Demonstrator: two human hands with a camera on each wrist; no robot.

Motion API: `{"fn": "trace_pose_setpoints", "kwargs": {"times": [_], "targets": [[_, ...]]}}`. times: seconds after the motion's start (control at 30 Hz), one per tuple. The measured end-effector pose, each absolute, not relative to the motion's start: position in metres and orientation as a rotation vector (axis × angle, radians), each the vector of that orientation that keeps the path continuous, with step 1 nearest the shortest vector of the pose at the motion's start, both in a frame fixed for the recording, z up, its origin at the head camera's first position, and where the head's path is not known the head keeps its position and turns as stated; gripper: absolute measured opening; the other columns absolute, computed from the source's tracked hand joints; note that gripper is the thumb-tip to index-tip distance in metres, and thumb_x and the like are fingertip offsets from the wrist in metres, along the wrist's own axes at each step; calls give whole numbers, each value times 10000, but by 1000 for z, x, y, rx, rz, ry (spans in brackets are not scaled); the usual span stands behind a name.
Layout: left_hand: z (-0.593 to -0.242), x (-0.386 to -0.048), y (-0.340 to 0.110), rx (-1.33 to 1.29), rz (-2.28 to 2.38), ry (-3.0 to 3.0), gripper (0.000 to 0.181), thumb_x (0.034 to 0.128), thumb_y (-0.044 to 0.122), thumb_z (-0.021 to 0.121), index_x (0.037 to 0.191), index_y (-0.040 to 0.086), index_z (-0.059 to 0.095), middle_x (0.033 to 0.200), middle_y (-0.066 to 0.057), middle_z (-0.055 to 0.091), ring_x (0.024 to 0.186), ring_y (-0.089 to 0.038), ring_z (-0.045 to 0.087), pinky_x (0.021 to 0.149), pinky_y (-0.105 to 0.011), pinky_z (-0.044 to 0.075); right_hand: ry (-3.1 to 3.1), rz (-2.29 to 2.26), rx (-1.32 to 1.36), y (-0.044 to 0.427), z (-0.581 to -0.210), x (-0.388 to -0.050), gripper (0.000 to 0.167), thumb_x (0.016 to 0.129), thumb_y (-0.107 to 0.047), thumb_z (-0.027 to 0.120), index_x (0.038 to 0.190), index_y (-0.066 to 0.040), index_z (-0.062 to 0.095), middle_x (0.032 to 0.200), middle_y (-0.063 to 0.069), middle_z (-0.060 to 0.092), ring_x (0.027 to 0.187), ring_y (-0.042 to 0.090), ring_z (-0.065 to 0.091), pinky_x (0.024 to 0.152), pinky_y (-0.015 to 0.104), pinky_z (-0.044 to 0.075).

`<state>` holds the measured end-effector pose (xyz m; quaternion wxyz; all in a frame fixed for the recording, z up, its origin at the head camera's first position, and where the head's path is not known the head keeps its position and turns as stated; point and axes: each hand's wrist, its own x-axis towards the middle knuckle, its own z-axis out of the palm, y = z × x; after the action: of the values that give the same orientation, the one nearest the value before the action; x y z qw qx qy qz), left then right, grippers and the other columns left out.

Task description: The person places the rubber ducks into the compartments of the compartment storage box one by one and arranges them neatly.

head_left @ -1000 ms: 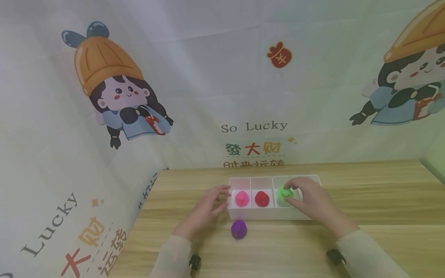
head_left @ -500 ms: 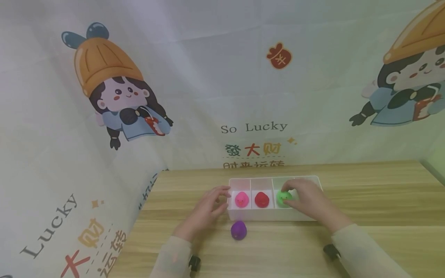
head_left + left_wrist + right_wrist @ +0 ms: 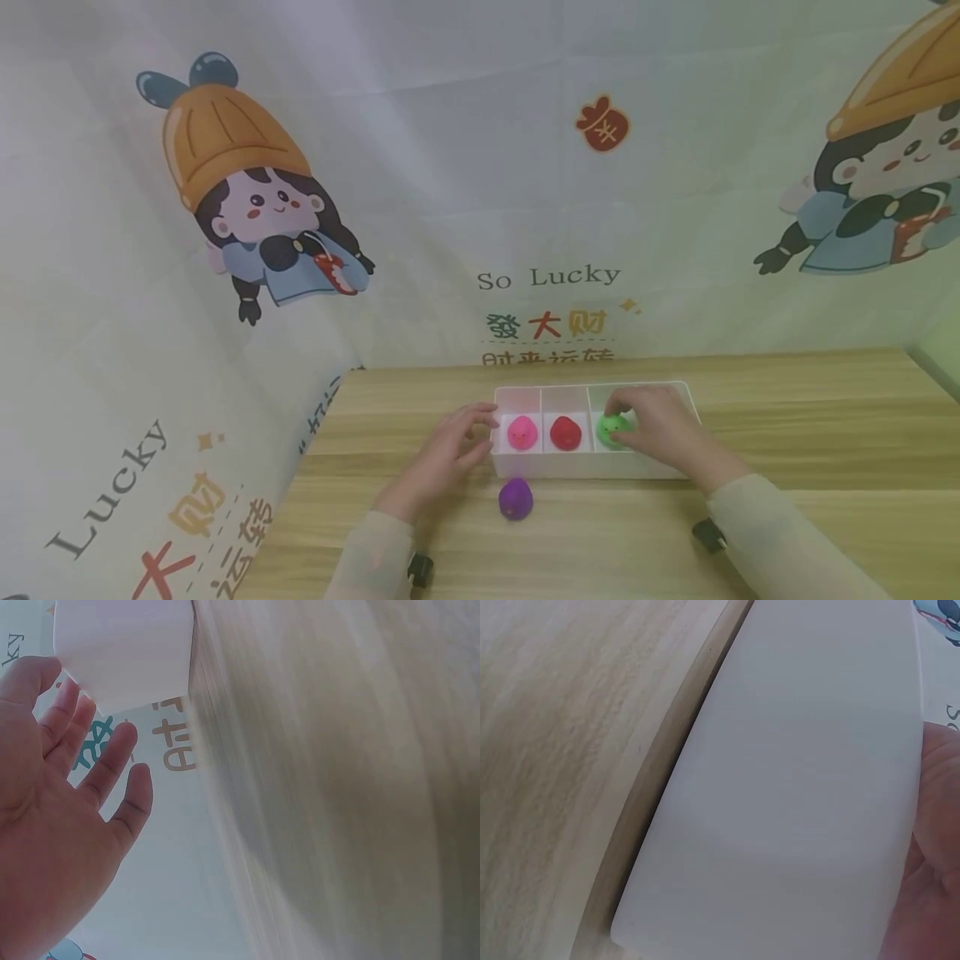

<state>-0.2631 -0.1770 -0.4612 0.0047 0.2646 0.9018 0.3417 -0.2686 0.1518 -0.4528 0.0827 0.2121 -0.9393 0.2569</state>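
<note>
A white divided box [image 3: 592,465] stands on the wooden table, seen from the side in both wrist views. My right hand [image 3: 663,425] reaches over its right part, pinching a green toy duck [image 3: 611,429] between thumb and fingers inside the third compartment. A pink toy duck [image 3: 522,433] sits in the leftmost compartment and a red rounded toy [image 3: 566,433] in the second. At the box's left end my left hand [image 3: 60,802] rests its fingertips against the edge, fingers loosely spread. The right hand's fingertips are hidden behind the box wall in the right wrist view.
A purple rounded toy [image 3: 516,500] lies on the table [image 3: 795,433] just in front of the box's left end. Behind the table hangs a printed cloth [image 3: 450,167], which also covers the left side.
My right hand and forearm have shifted slightly left, and the green toy duck sits a little further left and lower in its compartment. The left hand stays at the box's left end.
</note>
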Motion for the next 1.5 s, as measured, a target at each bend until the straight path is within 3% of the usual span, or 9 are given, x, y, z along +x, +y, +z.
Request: {"fn": "trace_pose_setpoints", "kwargs": {"times": [0.3,0.67,0.9,1.1,1.37,1.5], "targets": [[-462,-261,-176,808,1067,2817,286,881,259,534,1162,230,492,1361,140,299,1054,-220,452,854,-374,396,-2842,758,613,152,-453,-268,269,637,-214,780,853,-251,622,864,-133,609,882,126,541,868,444,295],[-463,-260,-176,854,1066,2823,287,881,250,533,1161,199,497,1361,76,326,1031,-237,459,839,-391,406,-2884,669,620,149,-451,-268,242,639,-220,780,784,-223,587,802,-114,605,830,134,550,885,528,213],[-462,-259,-175,839,1063,2820,273,884,248,530,1150,199,498,1363,96,319,1040,-232,459,847,-390,404,-2901,623,639,150,-452,-270,258,625,-226,786,775,-232,577,794,-132,595,820,122,548,881,517,236],[-462,-260,-175,838,1056,2829,279,882,261,529,1154,202,498,1363,120,309,1040,-226,460,845,-370,401,-2876,719,629,150,-450,-267,312,631,-205,790,901,-196,632,909,-89,611,916,157,541,842,404,404],[-460,-261,-176,854,1068,2829,273,883,238,532,1151,197,497,1365,105,310,1047,-242,459,850,-393,400,-2741,703,648,150,-441,-262,314,645,-228,782,920,-187,637,950,-73,619,941,167,535,865,437,282],[-461,-263,-176,871,1067,2828,271,884,226,532,1151,194,496,1369,69,320,1045,-248,460,848,-399,400,-2705,750,650,146,-437,-257,292,677,-218,761,936,-184,629,949,-73,606,860,163,542,801,372,380]]}}
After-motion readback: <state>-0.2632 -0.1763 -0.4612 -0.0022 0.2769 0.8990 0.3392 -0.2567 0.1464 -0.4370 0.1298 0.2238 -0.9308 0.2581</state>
